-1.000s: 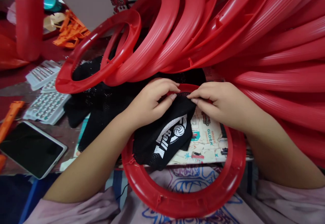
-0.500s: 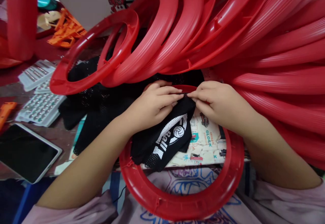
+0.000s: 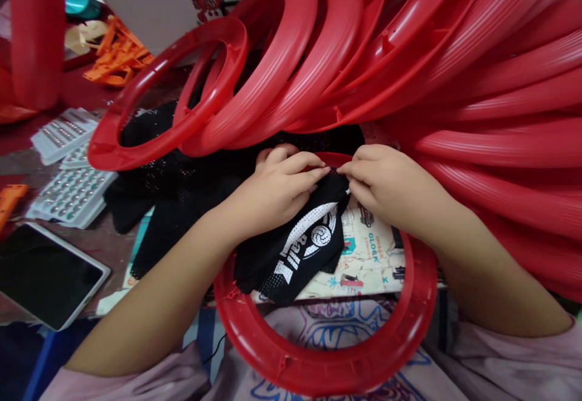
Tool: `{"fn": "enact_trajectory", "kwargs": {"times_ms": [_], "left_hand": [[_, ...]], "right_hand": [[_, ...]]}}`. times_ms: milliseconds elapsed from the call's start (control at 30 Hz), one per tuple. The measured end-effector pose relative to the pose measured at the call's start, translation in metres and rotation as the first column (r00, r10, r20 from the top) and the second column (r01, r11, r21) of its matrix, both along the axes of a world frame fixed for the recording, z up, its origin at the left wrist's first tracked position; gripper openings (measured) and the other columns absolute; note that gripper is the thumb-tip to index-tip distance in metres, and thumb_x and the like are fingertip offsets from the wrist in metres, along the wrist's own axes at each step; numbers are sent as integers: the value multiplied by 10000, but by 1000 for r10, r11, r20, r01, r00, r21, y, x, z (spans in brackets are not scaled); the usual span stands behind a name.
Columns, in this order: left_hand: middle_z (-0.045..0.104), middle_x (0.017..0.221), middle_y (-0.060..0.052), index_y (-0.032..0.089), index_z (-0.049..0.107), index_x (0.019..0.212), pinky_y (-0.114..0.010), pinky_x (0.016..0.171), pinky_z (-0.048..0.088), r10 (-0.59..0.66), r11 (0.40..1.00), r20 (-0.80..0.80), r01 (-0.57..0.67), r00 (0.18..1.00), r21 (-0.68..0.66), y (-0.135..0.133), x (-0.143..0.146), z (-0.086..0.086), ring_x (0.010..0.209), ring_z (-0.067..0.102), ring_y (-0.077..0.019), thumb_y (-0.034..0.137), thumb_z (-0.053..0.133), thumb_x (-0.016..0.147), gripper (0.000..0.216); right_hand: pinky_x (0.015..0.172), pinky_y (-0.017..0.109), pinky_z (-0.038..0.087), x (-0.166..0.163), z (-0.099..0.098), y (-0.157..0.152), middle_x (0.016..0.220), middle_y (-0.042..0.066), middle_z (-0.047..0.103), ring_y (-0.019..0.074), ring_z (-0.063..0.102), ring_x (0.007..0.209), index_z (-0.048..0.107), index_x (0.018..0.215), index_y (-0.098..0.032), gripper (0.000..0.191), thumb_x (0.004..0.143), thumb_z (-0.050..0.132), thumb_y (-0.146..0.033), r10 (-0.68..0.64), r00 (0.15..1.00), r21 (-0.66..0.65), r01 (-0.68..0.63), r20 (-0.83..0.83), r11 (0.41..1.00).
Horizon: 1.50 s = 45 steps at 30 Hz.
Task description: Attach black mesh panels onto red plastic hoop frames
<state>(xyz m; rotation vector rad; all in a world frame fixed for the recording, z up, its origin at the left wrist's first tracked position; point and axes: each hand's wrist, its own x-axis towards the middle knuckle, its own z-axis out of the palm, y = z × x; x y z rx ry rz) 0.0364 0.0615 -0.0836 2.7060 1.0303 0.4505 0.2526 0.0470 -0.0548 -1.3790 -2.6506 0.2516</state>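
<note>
A black mesh cloth [image 3: 297, 243] with a white ball print lies across the inside of a red plastic ring [image 3: 327, 367]. My left hand [image 3: 286, 186] presses the cloth's top edge against the far side of the ring, its fingers together and pointing right. Facing it, my right hand [image 3: 384, 180] pinches the same edge by the corner between thumb and fingertips. The two sets of fingertips nearly meet over the rim. The ring's near side rests over my lap, and its far rim is mostly hidden by my hands and the cloth.
Many red rings [image 3: 273, 86] lean in a row behind and to the right. More black mesh cloth [image 3: 182, 195] lies at left, near plastic trays of small metal parts [image 3: 73, 195] and a tablet [image 3: 50, 274]. Orange plastic pieces [image 3: 118, 56] lie further back. A printed board [image 3: 373, 255] sits under the ring.
My left fingers have shifted slightly right along the cloth's edge, and the index finger is more bent. My right hand keeps its pinch, moved only a little.
</note>
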Motion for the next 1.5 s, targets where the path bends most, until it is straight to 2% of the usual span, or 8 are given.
{"fn": "enact_trajectory", "kwargs": {"times_ms": [233,433,600,667,800,1000,1333,1500], "left_hand": [[501,1428,-97,216,637,1248,-587,1022,385,48,999,-72,-48,996,-4,-4,2,4,1258,446,-363,181,475,913,373],[533,1399,-133,172,632,1238,-514,1033,443,99,995,-40,-100,994,-28,-3,0,6,1259,525,-311,161,452,923,363],[613,1310,-135,139,635,1235,-509,926,519,182,978,-158,-162,971,133,-5,1,9,1115,619,-335,135,450,910,374],[611,1312,-131,148,632,1237,-500,889,532,208,968,-208,-170,956,187,-7,1,9,1084,627,-337,128,456,902,379],[595,1337,-111,188,610,1260,-486,820,535,295,936,-274,-220,915,273,-11,6,8,1032,631,-340,129,471,892,398],[596,1285,-161,105,519,1316,-443,773,517,483,862,-278,-393,830,322,-19,15,6,961,635,-323,150,423,921,409],[689,948,-170,99,551,1283,-450,588,516,497,864,-583,-431,643,262,-42,4,52,767,682,-389,350,436,936,443],[691,1040,-168,90,638,1124,-483,790,552,441,897,-414,-393,796,199,-23,11,50,935,684,-356,231,385,948,339]], "right_hand": [[722,357,390,-4,10,-10,848,110,612,254,566,820,697,924,-122,233,916,468,-162,-19,978,37,11,207,999],[685,301,396,1,18,-16,968,74,661,206,623,854,680,1118,-184,277,941,466,-198,64,993,-158,-47,99,986],[616,312,368,3,26,-33,926,73,679,217,641,800,690,1003,-186,246,960,453,-234,-14,983,65,2,184,998],[570,318,342,-1,27,-39,811,61,668,222,640,724,684,866,-189,243,954,461,-226,-18,962,31,10,273,999],[517,309,336,-12,16,-38,819,73,681,223,651,698,688,861,-176,180,920,520,-201,68,922,-158,-7,382,987],[531,317,415,-15,-1,-34,966,124,670,269,678,778,696,1051,-152,248,941,499,-253,-24,917,-118,77,398,990],[614,306,410,-10,10,-17,840,72,682,217,648,765,679,794,-162,268,894,608,-401,-34,987,-180,63,158,982],[588,302,362,-10,11,-20,837,65,696,226,656,764,665,850,-173,194,892,605,-353,-78,992,-147,93,103,985]]}}
